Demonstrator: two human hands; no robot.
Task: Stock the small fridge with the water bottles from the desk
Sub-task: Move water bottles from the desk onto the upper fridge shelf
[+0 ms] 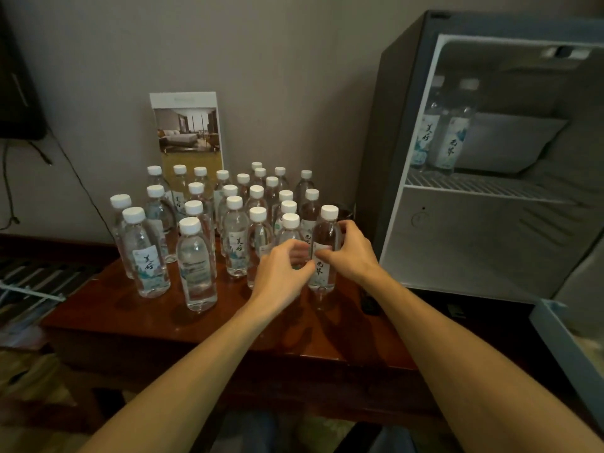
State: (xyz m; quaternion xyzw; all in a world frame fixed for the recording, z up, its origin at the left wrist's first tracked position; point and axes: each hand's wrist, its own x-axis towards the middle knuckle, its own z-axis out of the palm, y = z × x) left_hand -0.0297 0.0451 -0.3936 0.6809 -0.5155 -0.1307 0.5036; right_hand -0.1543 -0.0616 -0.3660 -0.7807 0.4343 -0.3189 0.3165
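Several clear water bottles with white caps [196, 256] stand crowded on the dark wooden desk [130, 315]. My right hand [354, 253] grips the front-right bottle [327, 230], thumb on its label and fingers behind it. My left hand [281, 273] curls round the neighbouring bottle [290, 233], whose lower half it hides. The small fridge [474, 250] stands open at the right. Two bottles [439, 138] stand side by side at the left of its wire shelf [490, 188].
A brochure [188, 129] leans upright against the wall behind the bottles. The open fridge door [568, 351] juts out at lower right. A dark screen [16, 93] and cables [65, 165] hang at the left. Bare desk surface lies in front of the bottles.
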